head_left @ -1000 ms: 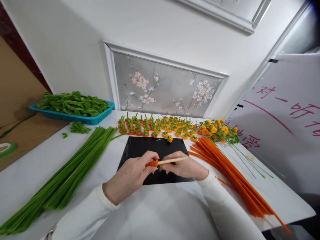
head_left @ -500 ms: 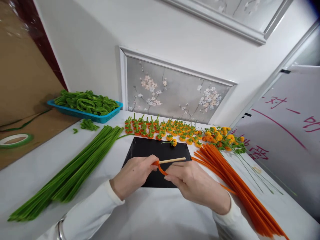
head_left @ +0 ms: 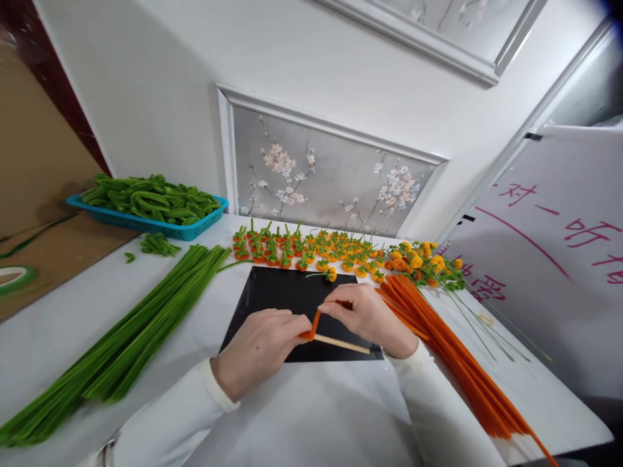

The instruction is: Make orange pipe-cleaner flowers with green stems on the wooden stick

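My left hand [head_left: 265,344] is closed around one end of a thin wooden stick [head_left: 343,344], pinching the orange coils wound on it. From those coils an orange pipe cleaner [head_left: 315,322] rises to my right hand [head_left: 365,314], whose thumb and fingers pinch it above the stick. The stick's bare end points right and slightly down. Both hands are over a black mat [head_left: 272,288]. Beyond them, a small yellow flower [head_left: 331,274] with a green stem lies at the mat's far edge.
Green pipe cleaners [head_left: 131,331] lie in a bundle at left, orange ones [head_left: 452,350] at right. A blue tray [head_left: 187,230] holds curled green pieces. Rows of small orange and yellow flowers [head_left: 287,250] stand behind the mat, with stemmed flowers [head_left: 423,261] piled at back right. Green tape [head_left: 19,279] lies far left.
My right hand has risen from beside the stick to above it, pulling the orange strand upward. The stick has tilted so its free end points downward. The view has shifted slightly right.
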Available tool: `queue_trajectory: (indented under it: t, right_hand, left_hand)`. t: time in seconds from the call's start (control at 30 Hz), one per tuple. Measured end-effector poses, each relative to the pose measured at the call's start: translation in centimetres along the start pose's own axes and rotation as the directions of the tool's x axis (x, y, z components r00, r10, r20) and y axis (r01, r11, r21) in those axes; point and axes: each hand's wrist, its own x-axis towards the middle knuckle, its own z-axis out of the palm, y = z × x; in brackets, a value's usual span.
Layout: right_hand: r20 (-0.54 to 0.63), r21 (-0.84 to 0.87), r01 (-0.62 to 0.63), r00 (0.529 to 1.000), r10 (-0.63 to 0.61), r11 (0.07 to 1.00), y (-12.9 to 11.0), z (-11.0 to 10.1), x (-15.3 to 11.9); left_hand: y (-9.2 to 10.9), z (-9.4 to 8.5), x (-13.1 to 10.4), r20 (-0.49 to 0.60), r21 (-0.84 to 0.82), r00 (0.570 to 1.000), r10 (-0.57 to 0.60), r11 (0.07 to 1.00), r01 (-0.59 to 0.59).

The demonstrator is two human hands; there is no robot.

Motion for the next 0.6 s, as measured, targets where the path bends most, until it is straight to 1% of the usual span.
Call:
queue_trajectory:
  t: [0.13, 0.2, 0.27, 0.33, 0.43, 0.53, 0.6]
  right_hand:
    - [0.138, -0.004, -0.061, 0.989, 0.061, 0.998, 0.9, 0.1, 0.0]
    - [0.222, 0.033, -0.043, 0.974, 0.035, 0.999, 1.2, 0.2, -0.1]
    - [0.295, 0.077, -0.001, 0.955, -0.022, 0.997, 1.2, 0.4, -0.3]
    - [0.309, 0.074, 0.019, 0.95, -0.041, 0.997, 0.7, 0.6, -0.6]
    - [0.299, -0.045, 0.034, 0.954, -0.02, 0.998, -0.4, 0.9, -1.1]
    - [0.34, -0.099, 0.065, 0.94, -0.027, 0.993, -1.5, 0.9, -1.5]
    - [0.335, -0.113, 0.077, 0.941, -0.035, 0.991, -2.1, 0.7, -1.8]
  left_hand:
    - [-0.1, 0.1, 0.0, -0.035, -0.131, 0.998, -0.043, 0.991, 0.038]
    - [-0.1, 0.1, 0.0, -0.044, -0.187, 0.996, -0.077, 0.98, 0.067]
    - [-0.1, 0.1, -0.1, -0.049, -0.228, 0.992, -0.12, 0.968, 0.106]
    - [-0.2, 0.1, -0.1, -0.053, -0.271, 0.985, -0.166, 0.951, 0.146]
    - [-0.6, 0.3, -0.3, -0.092, -0.352, 0.971, -0.219, 0.92, 0.174]
    - [-1.0, 0.5, -0.3, -0.135, -0.396, 0.96, -0.245, 0.901, 0.174]
    - [-1.2, 0.5, -0.3, -0.131, -0.394, 0.959, -0.251, 0.901, 0.181]
